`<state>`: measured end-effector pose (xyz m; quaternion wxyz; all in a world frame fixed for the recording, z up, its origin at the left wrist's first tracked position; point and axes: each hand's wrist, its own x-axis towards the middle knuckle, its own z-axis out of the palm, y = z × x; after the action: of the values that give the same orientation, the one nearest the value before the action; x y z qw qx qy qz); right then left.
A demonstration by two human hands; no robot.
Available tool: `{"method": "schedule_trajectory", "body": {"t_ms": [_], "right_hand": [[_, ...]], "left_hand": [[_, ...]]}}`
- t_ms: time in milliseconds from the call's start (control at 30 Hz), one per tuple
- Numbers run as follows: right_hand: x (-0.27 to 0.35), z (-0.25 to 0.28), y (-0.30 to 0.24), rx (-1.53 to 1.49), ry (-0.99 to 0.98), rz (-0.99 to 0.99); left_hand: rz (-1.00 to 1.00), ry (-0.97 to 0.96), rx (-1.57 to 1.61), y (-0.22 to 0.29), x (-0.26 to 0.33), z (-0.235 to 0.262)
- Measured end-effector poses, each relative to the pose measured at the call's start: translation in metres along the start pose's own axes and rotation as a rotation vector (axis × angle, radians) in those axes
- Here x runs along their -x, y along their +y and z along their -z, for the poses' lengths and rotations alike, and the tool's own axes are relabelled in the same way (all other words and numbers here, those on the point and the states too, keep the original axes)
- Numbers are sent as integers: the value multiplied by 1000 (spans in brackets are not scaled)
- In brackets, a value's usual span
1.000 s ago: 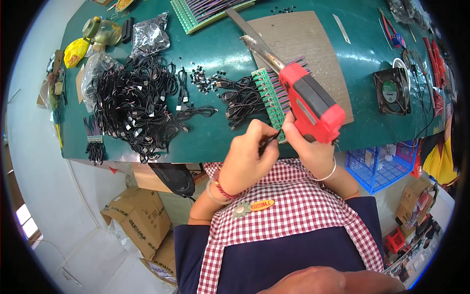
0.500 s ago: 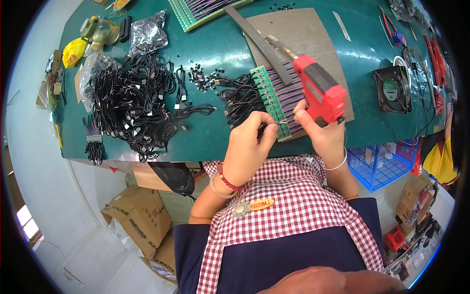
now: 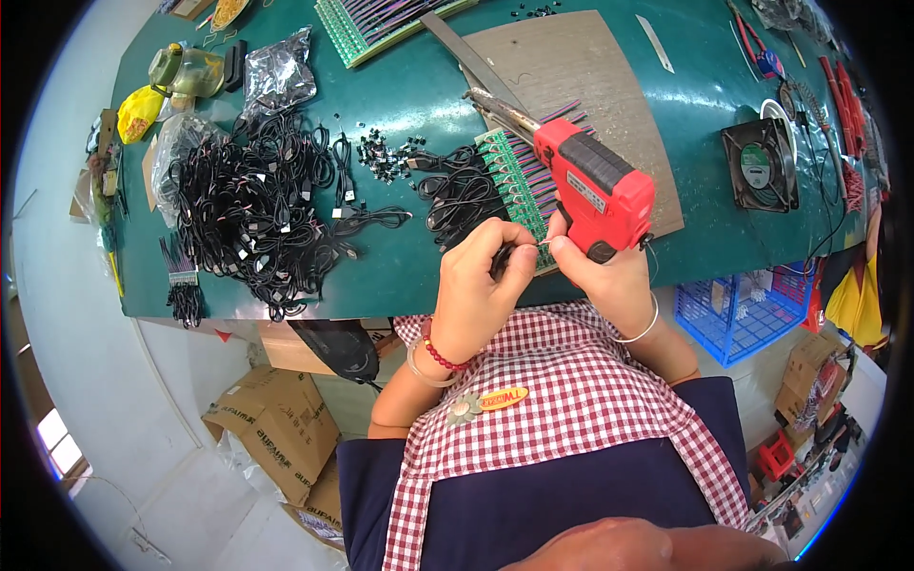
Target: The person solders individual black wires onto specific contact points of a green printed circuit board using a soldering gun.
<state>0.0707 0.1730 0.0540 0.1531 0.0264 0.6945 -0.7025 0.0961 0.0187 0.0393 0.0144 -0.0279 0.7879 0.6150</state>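
Observation:
My right hand (image 3: 609,281) is closed round a red and black soldering gun (image 3: 602,195), its metal nose pointing to the far left above the boards. My left hand (image 3: 484,271) is closed in a pinch at the near end of a strip of green circuit boards (image 3: 509,176). Between its fingers is a black cable, mostly hidden, with thin wire ends showing near my right thumb. Both hands' fingertips nearly meet there. Black cables (image 3: 457,195) lie along the strip's left side, and purple and dark wires (image 3: 562,119) run off its right side onto a brown board (image 3: 633,124).
A large heap of black USB cables (image 3: 252,219) covers the left of the green table (image 3: 381,285). Small black parts (image 3: 386,152) lie scattered beside it. A flat metal bar (image 3: 466,52) rests across the brown board's edge. At the right stands a black fan (image 3: 759,164).
My right hand has moved left and closer to my left hand. The soldering gun has turned, its nose swinging left over the metal bar. The left hand stays pinched in nearly the same place.

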Motion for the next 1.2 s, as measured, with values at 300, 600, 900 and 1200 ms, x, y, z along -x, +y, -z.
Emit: {"method": "schedule_trajectory", "body": {"t_ms": [300,600,900,1200], "right_hand": [[-1,4,2,-83,52,27],[2,4,2,-199,7,-80],[0,23,9,-267,85,-46],[51,84,44,-127,35,-80]], "left_hand": [[-142,-3,-73,3,-5,5],[-374,94,-291,1,-5,-1],[-334,42,-426,-12,-22,8],[-383,23,-695,-29,-40,6]]}}
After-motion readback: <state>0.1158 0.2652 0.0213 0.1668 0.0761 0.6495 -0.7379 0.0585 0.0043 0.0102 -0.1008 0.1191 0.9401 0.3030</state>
